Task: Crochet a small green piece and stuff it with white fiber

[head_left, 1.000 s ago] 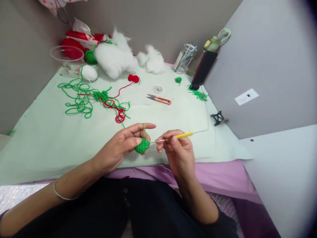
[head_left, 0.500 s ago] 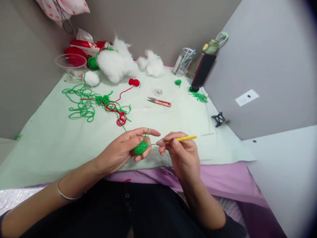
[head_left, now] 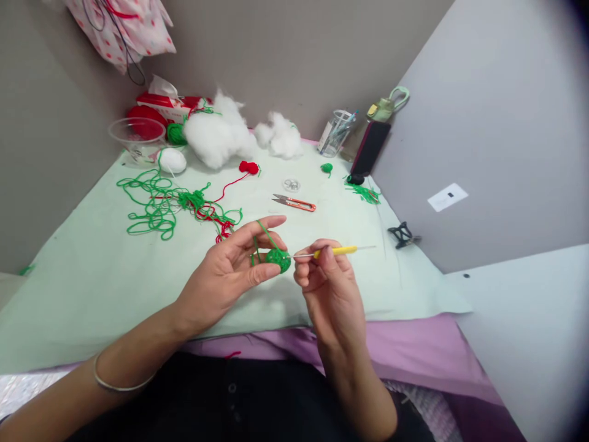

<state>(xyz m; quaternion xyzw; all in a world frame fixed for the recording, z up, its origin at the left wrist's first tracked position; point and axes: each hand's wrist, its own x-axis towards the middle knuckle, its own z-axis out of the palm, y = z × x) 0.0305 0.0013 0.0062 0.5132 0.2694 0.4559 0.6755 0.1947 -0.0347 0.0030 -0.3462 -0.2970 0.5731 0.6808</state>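
Between the thumb and fingers of my left hand (head_left: 230, 264) is a small round green crochet piece (head_left: 278, 261). A strand of green yarn (head_left: 267, 233) runs from it up over my raised index finger. My right hand (head_left: 329, 270) grips a crochet hook (head_left: 340, 251) by its yellow handle. The hook's thin metal tip reaches left to the edge of the green piece; whether it is inside a stitch I cannot tell. Beyond my left hand lies a loose tangle of green yarn (head_left: 151, 199) with red yarn (head_left: 224, 231) beside it.
Thread snips (head_left: 294, 203) and a small clear dish (head_left: 291, 185) lie mid-table. White stuffing (head_left: 216, 135), a clear plastic tub (head_left: 138, 141) and a red tissue box (head_left: 165, 109) stand at the back left. Toward the right are a pen cup (head_left: 335, 135), a phone (head_left: 370, 147) and a black stand (head_left: 402, 234).
My left hand has turned and moved slightly up, its thumb now below the green piece. The crochet piece and hook sit slightly higher relative to the table. The head view has tilted up.
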